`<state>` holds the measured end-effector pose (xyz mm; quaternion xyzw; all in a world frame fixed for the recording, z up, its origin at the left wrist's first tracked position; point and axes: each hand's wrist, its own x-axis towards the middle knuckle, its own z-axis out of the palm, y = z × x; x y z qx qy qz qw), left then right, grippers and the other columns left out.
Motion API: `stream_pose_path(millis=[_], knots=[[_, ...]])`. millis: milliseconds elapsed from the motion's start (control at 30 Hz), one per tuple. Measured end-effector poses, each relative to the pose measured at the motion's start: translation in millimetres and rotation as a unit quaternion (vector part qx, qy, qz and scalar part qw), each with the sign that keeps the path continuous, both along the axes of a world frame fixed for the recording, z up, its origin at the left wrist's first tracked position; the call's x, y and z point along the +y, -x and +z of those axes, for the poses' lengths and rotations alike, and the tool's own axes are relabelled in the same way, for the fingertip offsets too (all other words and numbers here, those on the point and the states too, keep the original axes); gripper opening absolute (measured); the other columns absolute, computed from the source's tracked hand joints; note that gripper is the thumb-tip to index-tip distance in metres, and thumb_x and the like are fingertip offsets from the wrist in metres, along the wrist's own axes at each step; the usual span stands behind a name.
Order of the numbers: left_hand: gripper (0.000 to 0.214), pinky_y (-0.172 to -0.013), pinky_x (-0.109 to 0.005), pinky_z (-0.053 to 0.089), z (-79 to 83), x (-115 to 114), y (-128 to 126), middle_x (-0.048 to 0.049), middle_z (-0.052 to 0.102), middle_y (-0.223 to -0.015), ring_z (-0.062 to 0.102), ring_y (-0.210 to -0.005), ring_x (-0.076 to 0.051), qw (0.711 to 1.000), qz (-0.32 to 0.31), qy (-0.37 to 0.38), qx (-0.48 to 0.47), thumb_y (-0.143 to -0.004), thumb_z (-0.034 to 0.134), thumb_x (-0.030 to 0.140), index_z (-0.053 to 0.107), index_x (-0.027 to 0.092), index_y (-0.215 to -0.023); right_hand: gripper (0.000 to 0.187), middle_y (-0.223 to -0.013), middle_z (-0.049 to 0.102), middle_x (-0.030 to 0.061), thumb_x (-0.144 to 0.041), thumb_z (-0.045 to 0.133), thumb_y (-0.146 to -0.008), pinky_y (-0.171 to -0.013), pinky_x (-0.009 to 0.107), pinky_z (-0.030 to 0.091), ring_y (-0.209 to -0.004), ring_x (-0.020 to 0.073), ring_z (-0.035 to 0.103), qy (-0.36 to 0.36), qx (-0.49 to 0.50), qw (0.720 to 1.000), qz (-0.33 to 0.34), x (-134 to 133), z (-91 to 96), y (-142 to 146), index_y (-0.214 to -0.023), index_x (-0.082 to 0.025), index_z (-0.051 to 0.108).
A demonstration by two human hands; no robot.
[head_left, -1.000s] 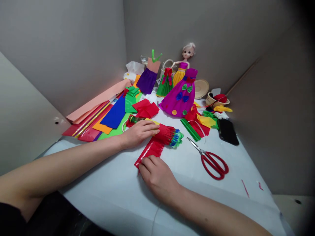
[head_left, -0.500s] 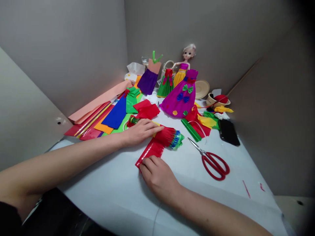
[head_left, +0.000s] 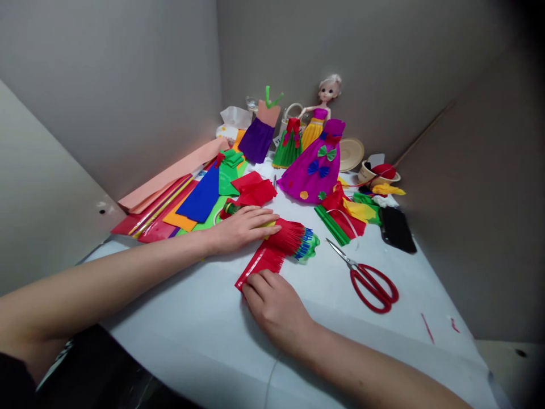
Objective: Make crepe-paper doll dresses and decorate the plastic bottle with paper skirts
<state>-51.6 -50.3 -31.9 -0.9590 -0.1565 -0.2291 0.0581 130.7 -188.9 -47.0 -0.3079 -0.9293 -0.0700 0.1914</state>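
My left hand (head_left: 242, 230) lies across a plastic bottle on its side, and the bottle's green-tinted neck (head_left: 230, 209) shows beyond my fingers. Red fringed crepe paper (head_left: 283, 237) wraps the bottle, with blue and green fringe (head_left: 307, 247) at its far end. My right hand (head_left: 275, 309) presses down the loose end of the red fringed strip (head_left: 259, 267), which has a shiny band along one edge. The strip runs from under these fingers up to the wrapped bottle.
Red-handled scissors (head_left: 370, 287) lie to the right on the white table top (head_left: 191, 352). Coloured paper sheets (head_left: 202, 196) fill the left, and paper dresses (head_left: 313, 165) and a doll (head_left: 323, 108) stand behind. Grey walls (head_left: 106, 85) surround the table.
The whole view has drifted slightly. My hands stay on the bottle and the strip, with no clear change in hold.
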Motion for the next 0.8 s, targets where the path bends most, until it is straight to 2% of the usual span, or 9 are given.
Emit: stream_pose_path(millis=[200, 467, 800], knots=[[0.044, -0.111, -0.049, 0.032, 1.6, -1.3, 5.0, -0.0117, 0.054, -0.145, 0.045, -0.138, -0.026, 1.0, -0.014, 0.007, 0.0, -0.1, 0.041, 0.015, 0.048, 0.027, -0.141, 0.015, -0.082, 0.06, 0.0072, -0.012, 0.052, -0.094, -0.059, 0.034, 0.027, -0.075, 0.02, 0.042, -0.003, 0.003, 1.0, 0.002, -0.3, 1.0, -0.8, -0.094, -0.011, 0.067], [0.037, -0.105, -0.043, 0.032, 2.8, -12.7, 8.3, -0.0095, 0.061, -0.138, 0.051, -0.132, -0.023, 0.999, -0.013, -0.026, -0.021, -0.1, 0.044, 0.018, 0.054, 0.026, -0.135, 0.013, -0.082, 0.06, 0.0067, -0.013, 0.055, -0.093, -0.06, 0.035, 0.027, -0.076, 0.0205, 0.043, -0.004, 0.006, 1.0, 0.001, 0.1, 1.5, -0.3, -0.095, -0.011, 0.068], [0.037, -0.103, -0.04, 0.031, -1.7, -22.9, 15.0, -0.0065, 0.062, -0.137, 0.051, -0.131, -0.021, 0.999, -0.016, -0.041, -0.025, -0.1, 0.045, 0.021, 0.052, 0.028, -0.136, 0.012, -0.082, 0.059, 0.006, -0.014, 0.056, -0.093, -0.062, 0.036, 0.028, -0.076, 0.0204, 0.043, -0.012, -0.012, 1.0, -0.008, -1.7, 0.4, 0.1, -0.093, -0.013, 0.067]])
